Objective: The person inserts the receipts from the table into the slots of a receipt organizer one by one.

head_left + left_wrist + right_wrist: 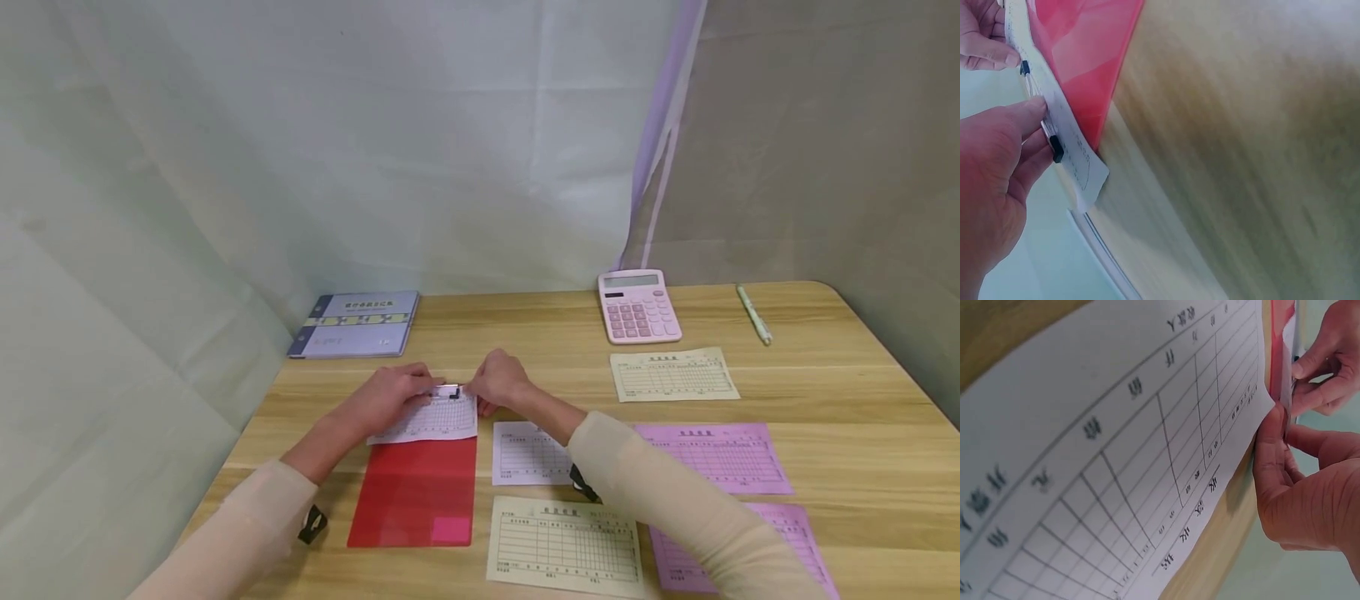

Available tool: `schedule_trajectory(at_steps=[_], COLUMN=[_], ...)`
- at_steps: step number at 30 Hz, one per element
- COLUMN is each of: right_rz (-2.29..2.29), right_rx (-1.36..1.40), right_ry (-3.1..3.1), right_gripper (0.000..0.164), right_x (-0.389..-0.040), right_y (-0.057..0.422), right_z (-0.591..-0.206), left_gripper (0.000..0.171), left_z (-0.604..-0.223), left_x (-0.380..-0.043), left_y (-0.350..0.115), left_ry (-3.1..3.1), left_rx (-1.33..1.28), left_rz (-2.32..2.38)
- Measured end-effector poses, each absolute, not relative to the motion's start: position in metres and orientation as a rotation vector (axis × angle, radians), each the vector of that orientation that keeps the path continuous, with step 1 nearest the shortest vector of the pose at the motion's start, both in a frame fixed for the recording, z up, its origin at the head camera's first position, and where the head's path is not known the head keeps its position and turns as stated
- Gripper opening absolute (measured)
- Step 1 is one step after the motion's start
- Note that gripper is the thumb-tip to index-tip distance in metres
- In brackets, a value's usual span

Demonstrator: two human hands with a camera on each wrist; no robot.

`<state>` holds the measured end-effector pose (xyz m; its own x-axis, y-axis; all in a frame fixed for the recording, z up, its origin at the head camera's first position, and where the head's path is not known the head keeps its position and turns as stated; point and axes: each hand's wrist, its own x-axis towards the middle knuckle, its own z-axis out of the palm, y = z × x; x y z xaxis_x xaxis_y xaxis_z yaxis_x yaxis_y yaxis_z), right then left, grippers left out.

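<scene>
A red translucent folder (420,492) lies on the table with a white printed form (442,419) across its top end. Along the form's upper edge runs a thin metal fastener (447,390) with black end pieces (1056,149). My left hand (393,398) pinches this fastener and the sheet's edge, thumb on top and fingers beneath, as the left wrist view shows. Opposite it, my right hand (501,382) pinches the top right corner of the form and folder between thumb and fingers. Part of the fastener is hidden by my left fingers.
Right of the folder lie another white form (525,454), cream forms (566,542) and pink forms (712,454). Behind stand a purple-grey booklet (360,323), a pink calculator (639,307) and a pen (753,315). Small black objects (312,523) show beside my forearms.
</scene>
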<state>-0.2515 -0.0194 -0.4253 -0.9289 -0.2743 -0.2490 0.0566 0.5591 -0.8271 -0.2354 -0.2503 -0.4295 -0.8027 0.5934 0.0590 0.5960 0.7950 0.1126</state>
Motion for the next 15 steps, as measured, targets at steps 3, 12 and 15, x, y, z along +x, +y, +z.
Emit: schedule_trajectory(at_steps=[3, 12, 15], right_rz=[-1.313, -1.313, -1.317], right_rx=[-0.179, -0.152, -0.149], right_ry=[2.454, 2.465, 2.464], right_gripper=[0.02, 0.02, 0.021], right_x=[-0.2515, -0.2514, -0.2511], right_y=[-0.0195, -0.021, -0.0213], right_z=[-0.4258, -0.4256, -0.4259], left_gripper=[0.041, 0.038, 0.037], left_z=[-0.4303, -0.4323, -0.4318], left_x=[-0.2348, -0.2341, -0.2341], left_y=[-0.2496, -0.2457, -0.2451], left_ry=[-2.942, -2.924, -2.926], left_rx=[-0.988, -0.979, -0.979], left_rz=[-0.158, -0.057, -0.054])
